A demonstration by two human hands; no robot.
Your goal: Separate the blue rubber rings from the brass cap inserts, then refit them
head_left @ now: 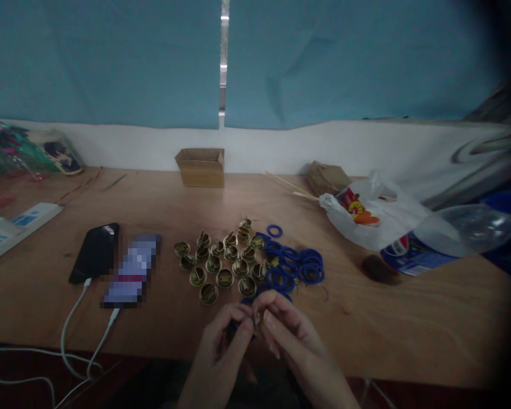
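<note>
Over the table's front edge, my left hand (227, 343) and my right hand (292, 338) meet, fingertips almost touching. Between the thumb and fingers of the left one is a dark blue piece (234, 325), seemingly one of the blue rings, mostly hidden. Thumb and forefinger of the right hand pinch together at something small that I cannot make out. Just beyond them lie several round brass-coloured metal pieces (225, 278), each with a raised tab or bar on top. Beside these, to the right, is a loose pile of blue rings (310, 267).
A black phone (94, 253) and a lit phone (133, 271) lie left, on white cables; a power strip (21, 227) is beyond. At the back stands a small cardboard box (202, 170). On the right are a plastic bag (392, 216) and a Pepsi bottle (434, 241) on its side.
</note>
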